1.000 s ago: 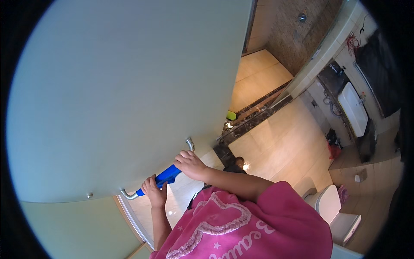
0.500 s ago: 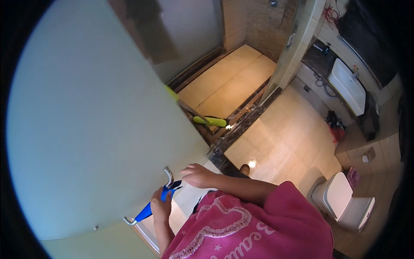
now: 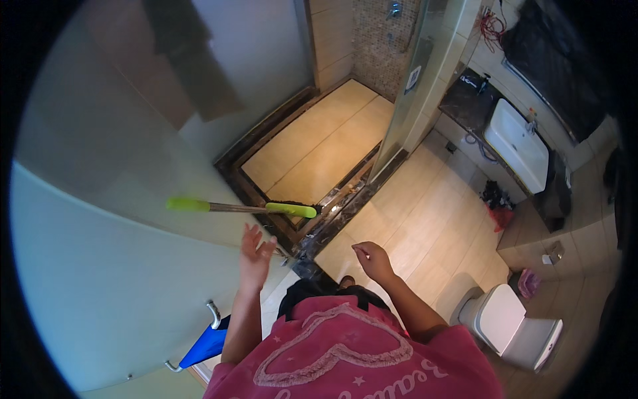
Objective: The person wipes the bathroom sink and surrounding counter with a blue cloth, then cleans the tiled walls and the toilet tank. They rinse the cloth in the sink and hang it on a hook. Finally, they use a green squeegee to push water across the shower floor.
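Observation:
My left hand (image 3: pixel 256 258) is raised beside the glass door with its fingers spread and nothing in them. Just beyond its fingertips leans a broom (image 3: pixel 234 208) with a lime-green grip, a metal shaft and a lime-green head. Its dark bristles rest by the shower's corner sill. My right hand (image 3: pixel 374 262) hovers over the tiled floor, fingers curled together, with nothing seen in them. A blue cloth (image 3: pixel 205 346) hangs over the metal door handle (image 3: pixel 213 314), left of my left forearm.
The frosted glass door (image 3: pixel 100 279) fills the left side. A dark stone sill (image 3: pixel 352 203) edges the shower floor (image 3: pixel 319 143). To the right are a white sink (image 3: pixel 517 143), a toilet (image 3: pixel 500 319), a black and red bag (image 3: pixel 497 206) and a pink-lined bin (image 3: pixel 528 284).
My left hand has let go of the blue cloth on the handle and moved forward toward the broom. My right hand has moved right, away from the door. The view has shifted, showing more broom.

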`<state>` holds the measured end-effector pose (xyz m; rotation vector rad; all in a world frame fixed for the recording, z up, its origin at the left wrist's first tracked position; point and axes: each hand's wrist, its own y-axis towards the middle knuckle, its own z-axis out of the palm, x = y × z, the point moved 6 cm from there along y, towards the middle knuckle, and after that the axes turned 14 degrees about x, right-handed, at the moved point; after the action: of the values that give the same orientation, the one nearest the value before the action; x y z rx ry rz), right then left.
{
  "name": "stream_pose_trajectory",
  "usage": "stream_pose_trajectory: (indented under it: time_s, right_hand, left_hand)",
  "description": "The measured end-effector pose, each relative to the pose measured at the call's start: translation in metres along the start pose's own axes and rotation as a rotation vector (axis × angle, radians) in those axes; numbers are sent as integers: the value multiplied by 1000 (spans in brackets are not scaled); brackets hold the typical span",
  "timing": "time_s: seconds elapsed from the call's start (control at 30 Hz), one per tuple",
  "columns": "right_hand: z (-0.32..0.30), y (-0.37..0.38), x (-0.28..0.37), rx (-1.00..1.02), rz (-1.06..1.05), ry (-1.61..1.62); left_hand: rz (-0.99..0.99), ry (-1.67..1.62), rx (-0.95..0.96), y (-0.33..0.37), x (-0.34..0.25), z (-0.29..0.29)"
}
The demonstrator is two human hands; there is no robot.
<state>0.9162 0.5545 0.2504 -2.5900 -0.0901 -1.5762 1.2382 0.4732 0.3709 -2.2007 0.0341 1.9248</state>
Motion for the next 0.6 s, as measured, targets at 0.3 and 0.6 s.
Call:
stream_pose_trajectory:
  time_s: [0.3, 0.6]
  right_hand:
    - [-31, 90, -32, 39, 73, 75]
    - [-35, 282, -88, 140, 177, 87]
  left_hand:
    - [-96, -654, -675, 164, 69, -45]
    - [17, -490, -1102, 241, 107, -117]
